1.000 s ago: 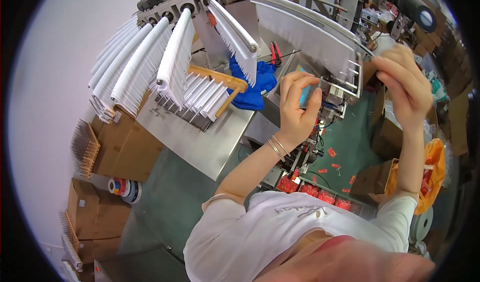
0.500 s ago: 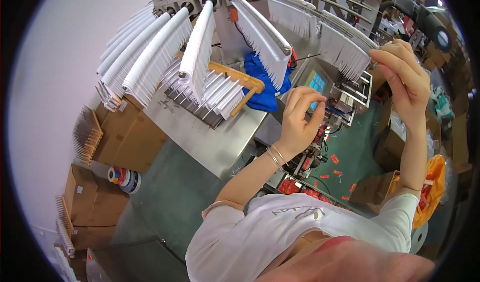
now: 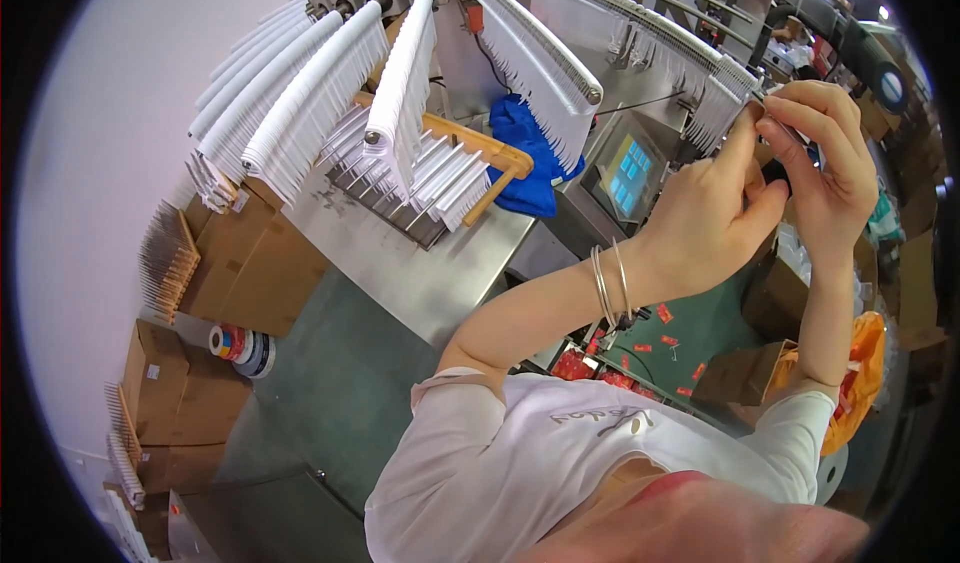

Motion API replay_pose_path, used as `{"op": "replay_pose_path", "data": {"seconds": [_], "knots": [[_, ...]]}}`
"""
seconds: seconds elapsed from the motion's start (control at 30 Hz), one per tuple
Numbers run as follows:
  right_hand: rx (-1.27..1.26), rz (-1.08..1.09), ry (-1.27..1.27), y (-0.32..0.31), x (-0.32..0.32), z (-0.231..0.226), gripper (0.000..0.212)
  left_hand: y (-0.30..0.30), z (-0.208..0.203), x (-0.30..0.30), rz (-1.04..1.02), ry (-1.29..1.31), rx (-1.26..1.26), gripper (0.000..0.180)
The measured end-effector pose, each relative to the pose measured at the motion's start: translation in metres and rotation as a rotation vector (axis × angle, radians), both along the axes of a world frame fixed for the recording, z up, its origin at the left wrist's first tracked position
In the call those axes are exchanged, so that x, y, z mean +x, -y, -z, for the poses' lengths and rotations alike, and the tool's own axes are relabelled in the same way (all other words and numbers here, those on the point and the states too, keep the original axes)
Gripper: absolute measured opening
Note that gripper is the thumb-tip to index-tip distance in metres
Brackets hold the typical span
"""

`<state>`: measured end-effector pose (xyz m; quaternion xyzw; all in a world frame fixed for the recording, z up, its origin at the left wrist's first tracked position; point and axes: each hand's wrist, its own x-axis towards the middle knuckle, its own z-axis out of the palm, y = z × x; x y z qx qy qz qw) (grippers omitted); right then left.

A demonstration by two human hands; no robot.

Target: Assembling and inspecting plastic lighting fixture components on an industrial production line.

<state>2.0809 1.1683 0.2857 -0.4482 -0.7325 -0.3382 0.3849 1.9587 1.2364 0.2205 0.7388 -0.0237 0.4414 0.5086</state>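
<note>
At the right, both my hands meet by the free end of a spiral rod (image 3: 715, 58) hung with thin white pieces. My right hand (image 3: 830, 158) is closed, thumb and fingertips pinched by the rod's tip on something too small to name. My left hand (image 3: 710, 223), with metal bangles on its wrist, reaches across and is curled closed just beside it; whatever its fingertips hold is hidden. Between the hands shows a small dark spot I cannot identify. To the left, another spiral rod (image 3: 545, 43) and several more rods carry similar rows of white pieces.
Under the rods, a wooden-framed rack (image 3: 510, 158) of white tubes stands on a metal table (image 3: 410, 288). Beside it lie a blue cloth (image 3: 525, 188) and a lit touchscreen (image 3: 630, 178). Cardboard boxes (image 3: 255, 273) stand at the left; an orange bag (image 3: 855, 383) hangs at the right.
My left hand has moved up and to the right, from in front of the screen to my right hand at the rod's end. My right hand has shifted slightly right and stays pinched.
</note>
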Motion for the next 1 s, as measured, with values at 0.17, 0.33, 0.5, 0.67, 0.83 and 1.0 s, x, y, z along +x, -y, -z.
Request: {"op": "replay_pose_path", "data": {"seconds": [0.17,0.33,0.5,0.67,0.83,1.0], "knots": [[-0.018,-0.057,-0.190,-0.007,0.002,0.009,0.019,0.003,0.000,0.003,0.185,0.023,-0.186,0.059],[-0.102,-0.031,-0.155,0.004,0.001,0.009,0.018,0.003,0.003,0.003,0.233,-0.015,-0.144,0.060],[-0.056,-0.062,-0.153,-0.009,0.004,0.010,0.019,0.001,0.002,0.002,0.169,0.015,-0.313,0.062],[-0.033,-0.150,-0.222,-0.008,0.009,0.017,0.019,0.002,-0.001,0.001,0.259,-0.023,-0.317,0.062],[-0.222,-0.154,-0.272,-0.005,0.004,0.012,0.019,-0.009,-0.003,0.002,0.268,0.037,-0.433,0.067],[-0.255,-0.219,-0.289,-0.009,0.010,0.012,0.020,-0.007,0.003,0.002,0.212,0.027,-0.394,0.068]]}}
